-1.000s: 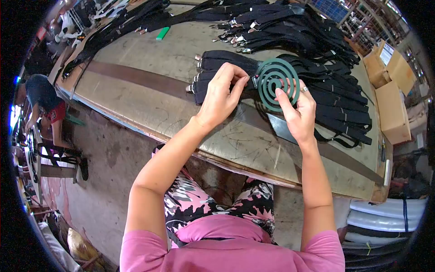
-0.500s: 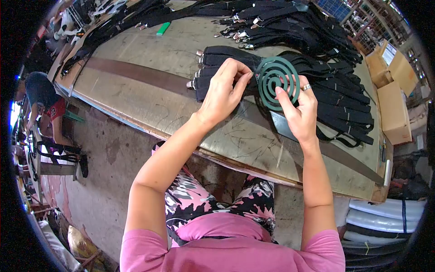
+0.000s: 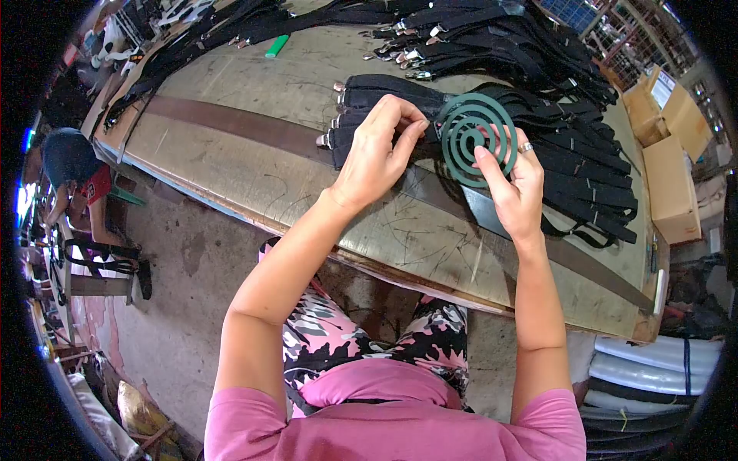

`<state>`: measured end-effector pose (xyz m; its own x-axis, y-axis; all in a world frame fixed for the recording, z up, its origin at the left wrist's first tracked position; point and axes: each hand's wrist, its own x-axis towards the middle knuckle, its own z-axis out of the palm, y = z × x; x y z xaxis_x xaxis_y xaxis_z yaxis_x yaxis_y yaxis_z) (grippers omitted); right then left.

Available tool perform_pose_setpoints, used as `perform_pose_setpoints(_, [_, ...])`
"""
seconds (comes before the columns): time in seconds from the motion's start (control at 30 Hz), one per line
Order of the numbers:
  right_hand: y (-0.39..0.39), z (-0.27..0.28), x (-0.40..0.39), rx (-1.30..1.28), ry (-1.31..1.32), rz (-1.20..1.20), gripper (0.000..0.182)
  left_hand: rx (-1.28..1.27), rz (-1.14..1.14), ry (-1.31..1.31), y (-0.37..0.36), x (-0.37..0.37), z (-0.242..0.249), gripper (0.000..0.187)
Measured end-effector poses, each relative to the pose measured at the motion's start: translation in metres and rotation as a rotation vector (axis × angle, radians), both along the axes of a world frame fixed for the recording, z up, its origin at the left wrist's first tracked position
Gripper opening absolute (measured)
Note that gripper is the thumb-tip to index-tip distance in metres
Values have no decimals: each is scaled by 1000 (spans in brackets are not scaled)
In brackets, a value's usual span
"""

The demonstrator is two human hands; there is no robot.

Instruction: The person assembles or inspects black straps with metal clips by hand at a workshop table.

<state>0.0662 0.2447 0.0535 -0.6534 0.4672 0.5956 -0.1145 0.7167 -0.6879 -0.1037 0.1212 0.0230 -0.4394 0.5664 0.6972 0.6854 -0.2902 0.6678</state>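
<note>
A dark green mosquito coil (image 3: 450, 154) is upright in my right hand (image 3: 516, 188), which grips it with the thumb over its centre and the fingers behind. My left hand (image 3: 380, 154) is closed in a pinch just left of the coil's outer edge; anything between the fingertips is too small to make out. Under and beside both hands lie bundles of black straps (image 3: 576, 169) with metal clips (image 3: 323, 140) at their left ends. Below the coil, a shiny flat blade-like piece (image 3: 484, 209) rests on the table, partly hidden by my right hand.
More black straps (image 3: 492, 38) are heaped at the table's (image 3: 231, 169) back. A green object (image 3: 277, 46) lies on the far left, and a long brown strip (image 3: 231, 127) crosses the top. Cardboard boxes (image 3: 670, 184) stand at right. Another person (image 3: 77, 173) bends over at left.
My right hand and the mosquito coil have shifted slightly right, with the coil turned a little. My left hand stays pinched in nearly the same place.
</note>
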Motion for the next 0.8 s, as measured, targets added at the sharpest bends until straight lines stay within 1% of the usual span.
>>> perform_pose_setpoints(0.07, [-2, 3, 0, 31, 0, -3, 10, -1, 3, 17, -1, 0, -1, 4])
perform_pose_setpoints(0.13, [-2, 2, 0, 63, 1, -6, 10, -23, 9, -10, -1, 1, 0, 10])
perform_pose_setpoints(0.17, [-1, 0, 0, 20, 6, -12, 11, -24, 7, -10, -3, 0, 2, 10])
perform_pose_setpoints(0.23, [0, -1, 1, -23, 12, -18, 11, 50, -27, 224, -6, -3, 5, 17])
perform_pose_setpoints(0.27, [0, -1, 2, -71, 34, -15, 11, 13, -40, 230, -9, -1, 5, 22])
perform_pose_setpoints(0.33, [-1, -1, 4, -194, 56, 0, 12, -15, -44, 232, -6, 3, 5, 22])
perform_pose_setpoints(0.37, [-1, -1, 4, -196, 55, 0, 12, -45, -47, 233, -5, 5, 5, 23])
perform_pose_setpoints(0.4, [0, -2, 4, -174, 61, -1, 12, -39, -2, 304, -3, 5, 2, 24])
perform_pose_setpoints(0.43, [1, -3, 5, -152, 67, -1, 12, -42, -1, 304, -2, 4, 0, 24])
perform_pose_setpoints(0.5, [2, -4, 5, -133, 63, 8, 12, -45, 86, 441, 0, 3, -3, 22])
perform_pose_setpoints(0.6, [1, -2, 7, -93, 36, 16, 12, -28, 132, 510, 1, 3, -3, 19])
perform_pose_setpoints(0.67, [1, -1, 8, -76, 13, 19, 12, -30, 127, 501, -1, 4, -1, 18])
perform_pose_setpoints(0.73, [3, -2, 9, 7, -11, 38, 12, -32, 122, 493, -2, 4, -1, 17])
perform_pose_setpoints(0.77, [2, -1, 9, 6, -12, 38, 12, -6, 115, 465, -1, 4, -2, 16])
perform_pose_setpoints(0.8, [1, 2, 9, 71, -10, 41, 12, 20, 107, 437, -1, 3, -2, 16])
